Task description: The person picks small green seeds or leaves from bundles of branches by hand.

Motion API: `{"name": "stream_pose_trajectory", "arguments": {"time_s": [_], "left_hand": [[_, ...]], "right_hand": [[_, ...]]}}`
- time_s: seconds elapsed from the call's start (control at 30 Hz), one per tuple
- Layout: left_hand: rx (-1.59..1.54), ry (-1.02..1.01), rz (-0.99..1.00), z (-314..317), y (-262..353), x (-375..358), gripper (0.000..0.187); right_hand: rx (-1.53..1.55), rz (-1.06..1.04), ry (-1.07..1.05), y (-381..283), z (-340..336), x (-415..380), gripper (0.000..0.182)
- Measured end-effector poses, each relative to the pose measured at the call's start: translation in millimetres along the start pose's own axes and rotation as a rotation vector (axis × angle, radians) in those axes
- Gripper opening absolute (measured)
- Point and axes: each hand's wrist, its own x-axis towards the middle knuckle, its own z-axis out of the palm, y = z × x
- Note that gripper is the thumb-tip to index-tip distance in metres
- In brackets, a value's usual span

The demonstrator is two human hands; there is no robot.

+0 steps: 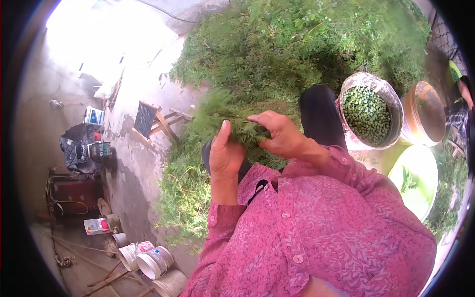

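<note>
A feathery green evergreen sprig (217,116) is held in front of my lap, its tip slightly blurred. My left hand (226,156) is closed round its near side with the thumb pointing up. Fingers curled, my right hand (281,132) pinches the sprig from the other side; what lies exactly between those fingertips is hidden. To the right of my knee stands a whitish bucket (366,79) holding many small green seed cones (366,115). Cut evergreen branches (277,54) are heaped beyond my hands, and more branches (185,198) lie on the floor to the left.
Beside the cone bucket are an orange-brown bucket (429,113) and a pale green tub (423,178) with a sprig inside. A folding stool (144,120) stands left of the heap. White pails (156,262) lie at lower left. Part of another person (464,91) shows at far right.
</note>
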Motion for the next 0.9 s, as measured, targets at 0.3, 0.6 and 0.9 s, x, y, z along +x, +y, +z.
{"name": "stream_pose_trajectory", "arguments": {"time_s": [0.3, 0.6, 0.9], "left_hand": [[-0.067, 0.194, -0.095, -58.1, 1.0, -2.0, 0.046], [-0.085, -0.080, 0.004, -38.8, -2.8, -1.2, 0.063], [0.009, -0.017, -0.128, -45.3, 1.5, 13.6, 0.024]], "right_hand": [[0.719, 0.567, -0.182, -10.5, -11.1, -4.3, 0.032], [0.771, 0.569, -0.241, -16.8, -5.0, -4.0, 0.023], [0.734, 0.449, -0.315, -18.1, 4.6, -0.6, 0.030]]}}
